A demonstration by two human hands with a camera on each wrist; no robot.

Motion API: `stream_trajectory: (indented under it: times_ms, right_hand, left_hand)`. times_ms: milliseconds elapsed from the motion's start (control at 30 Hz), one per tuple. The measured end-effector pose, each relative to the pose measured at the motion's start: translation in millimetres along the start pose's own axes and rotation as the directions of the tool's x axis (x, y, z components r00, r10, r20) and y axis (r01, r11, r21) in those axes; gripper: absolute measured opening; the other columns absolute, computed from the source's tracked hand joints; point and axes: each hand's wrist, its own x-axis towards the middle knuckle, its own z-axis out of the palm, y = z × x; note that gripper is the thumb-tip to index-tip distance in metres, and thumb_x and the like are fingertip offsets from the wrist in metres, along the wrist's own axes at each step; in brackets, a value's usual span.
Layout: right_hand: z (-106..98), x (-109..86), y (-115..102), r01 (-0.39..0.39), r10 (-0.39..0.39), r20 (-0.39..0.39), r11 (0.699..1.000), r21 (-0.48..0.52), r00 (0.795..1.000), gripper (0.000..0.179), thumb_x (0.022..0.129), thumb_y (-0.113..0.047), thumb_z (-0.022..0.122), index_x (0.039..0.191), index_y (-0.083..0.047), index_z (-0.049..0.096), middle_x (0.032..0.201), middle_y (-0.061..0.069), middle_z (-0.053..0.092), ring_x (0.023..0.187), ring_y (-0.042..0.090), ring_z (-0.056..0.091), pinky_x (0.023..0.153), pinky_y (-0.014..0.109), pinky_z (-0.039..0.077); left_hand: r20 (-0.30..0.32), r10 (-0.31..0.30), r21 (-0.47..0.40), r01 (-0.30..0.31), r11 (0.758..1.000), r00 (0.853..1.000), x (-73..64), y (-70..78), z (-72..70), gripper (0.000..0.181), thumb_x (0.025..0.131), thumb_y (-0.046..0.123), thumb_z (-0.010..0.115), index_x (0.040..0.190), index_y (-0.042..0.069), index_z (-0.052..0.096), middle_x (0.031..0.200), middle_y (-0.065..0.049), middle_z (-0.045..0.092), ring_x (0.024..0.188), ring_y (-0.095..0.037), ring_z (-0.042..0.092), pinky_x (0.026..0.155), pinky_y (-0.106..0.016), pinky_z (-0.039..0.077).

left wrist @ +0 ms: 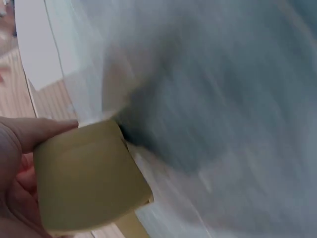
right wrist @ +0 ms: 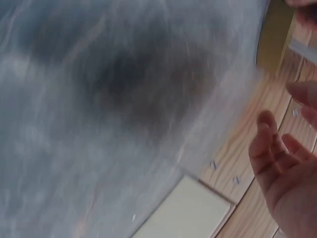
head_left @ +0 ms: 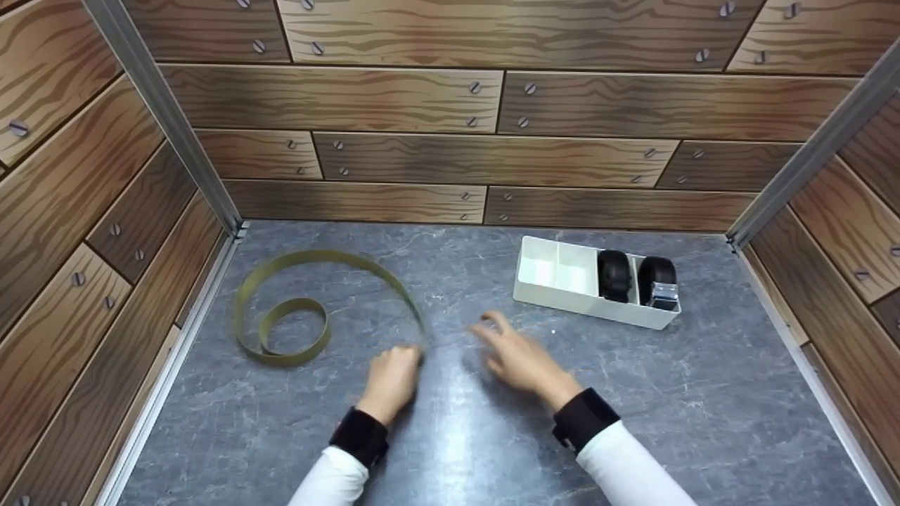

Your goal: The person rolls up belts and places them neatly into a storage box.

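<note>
An olive-green strap [head_left: 316, 257] lies on its edge on the grey floor at the left, curving in a wide arc with a smaller loop inside. My left hand [head_left: 394, 376] grips its near end; in the left wrist view, the thumb lies along the smooth, wide strap [left wrist: 91, 178]. To the right, my right hand [head_left: 520, 362] is above the floor with fingers spread and nothing held. The right wrist view shows its loosely bent fingers [right wrist: 270, 144] apart from the strap [right wrist: 272, 42].
A white divided box [head_left: 583, 304] stands at the back right. Its two right compartments hold a black coil [head_left: 615, 275] and another black coil [head_left: 655, 270] with a silver buckle-like piece. Wood-patterned walls [head_left: 408, 156] enclose the back and sides.
</note>
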Motion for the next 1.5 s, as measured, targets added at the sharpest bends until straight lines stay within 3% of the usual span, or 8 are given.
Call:
stream_trajectory:
  times_ms: [133, 300, 500, 667, 833, 967, 1200, 1500]
  right_hand:
    - [14, 2.1, -7, 0.092, -0.092, 0.091, 0.996, 0.012, 0.992, 0.06, 0.089, -0.018, 0.07, 0.145, -0.023, 0.049, 0.155, 0.008, 0.03, 0.089, 0.023, 0.063, 0.071, 0.034, 0.053]
    - [22, 3.3, -7, 0.139, -0.143, 0.141, 0.99, 0.035, 0.98, 0.031, 0.093, -0.026, 0.067, 0.123, -0.017, 0.067, 0.144, 0.009, 0.047, 0.112, 0.029, 0.06, 0.092, 0.044, 0.049]
    - [16, -1.6, 4, 0.078, -0.087, 0.105, 0.993, 0.085, 0.991, 0.016, 0.093, -0.024, 0.066, 0.104, -0.014, 0.072, 0.12, 0.006, 0.057, 0.101, 0.021, 0.06, 0.089, 0.041, 0.049]
    - [6, -12.4, 25, 0.02, -0.028, 0.065, 0.993, 0.121, 0.997, 0.016, 0.092, -0.021, 0.068, 0.102, -0.01, 0.072, 0.115, 0.006, 0.058, 0.1, 0.023, 0.06, 0.089, 0.043, 0.049]
    - [-4, -30.6, 49, 0.012, -0.011, -0.003, 0.99, 0.138, 1.0, 0.012, 0.089, -0.016, 0.07, 0.097, -0.007, 0.073, 0.11, 0.012, 0.06, 0.098, 0.029, 0.061, 0.09, 0.048, 0.048]
    - [-11, -48.5, 69, -0.029, 0.038, -0.068, 0.991, 0.132, 0.997, 0.012, 0.087, -0.013, 0.072, 0.094, -0.004, 0.073, 0.106, 0.014, 0.061, 0.096, 0.031, 0.061, 0.089, 0.05, 0.048]
    - [-24, -81.7, 102, -0.136, 0.152, -0.161, 0.985, 0.105, 0.975, 0.008, 0.084, -0.009, 0.074, 0.087, -0.002, 0.072, 0.102, 0.017, 0.061, 0.092, 0.035, 0.061, 0.086, 0.051, 0.047]
    - [-47, -123.8, 133, -0.32, 0.338, -0.215, 0.94, 0.113, 0.916, 0.011, 0.085, -0.008, 0.073, 0.091, 0.002, 0.073, 0.099, 0.017, 0.061, 0.092, 0.039, 0.061, 0.087, 0.055, 0.045]
  left_hand:
    - [0.105, 0.129, -0.196, -0.106, 0.975, 0.986, 2.7, 15.2, 4.6, 0.005, 0.085, 0.009, 0.069, 0.081, 0.012, 0.068, 0.075, -0.001, 0.068, 0.066, -0.018, 0.064, 0.059, -0.035, 0.052]
    - [0.209, 0.164, -0.371, -0.077, 0.925, 0.964, 5.5, 19.3, 1.8, 0.013, 0.096, 0.015, 0.061, 0.092, 0.01, 0.073, 0.079, 0.003, 0.068, 0.071, -0.01, 0.062, 0.066, -0.031, 0.052]
    - [-0.008, 0.057, -0.221, -0.058, 0.974, 0.998, 3.4, -3.1, -8.3, 0.013, 0.091, 0.005, 0.062, 0.099, 0.002, 0.072, 0.091, -0.009, 0.071, 0.084, -0.028, 0.068, 0.074, -0.042, 0.053]
    - [-0.212, -0.065, 0.005, 0.067, 0.998, 0.975, -1.0, -41.3, -21.0, 0.02, 0.077, 0.002, 0.071, 0.096, -0.003, 0.067, 0.099, -0.019, 0.063, 0.092, -0.039, 0.061, 0.081, -0.051, 0.049]
    - [-0.149, -0.292, 0.1, 0.308, 0.946, 0.945, -8.8, -76.7, -39.5, 0.047, 0.078, 0.01, 0.076, 0.115, -0.012, 0.058, 0.118, -0.031, 0.054, 0.112, -0.048, 0.05, 0.095, -0.059, 0.04]
    - [-0.092, -0.381, 0.112, 0.39, 0.914, 0.92, -15.2, -90.2, -43.7, 0.043, 0.081, 0.013, 0.074, 0.111, -0.014, 0.058, 0.108, -0.032, 0.06, 0.103, -0.049, 0.055, 0.09, -0.059, 0.041]
    - [0.014, -0.333, 0.088, 0.33, 0.94, 0.943, -21.4, -81.3, -32.5, 0.012, 0.083, 0.01, 0.07, 0.08, -0.001, 0.065, 0.08, -0.023, 0.067, 0.075, -0.044, 0.065, 0.069, -0.056, 0.048]
    - [0.052, -0.091, 0.055, 0.088, 0.995, 0.994, -21.4, -49.4, -18.1, 0.007, 0.084, 0.001, 0.065, 0.084, 0.006, 0.069, 0.077, -0.014, 0.068, 0.066, -0.037, 0.065, 0.057, -0.051, 0.052]
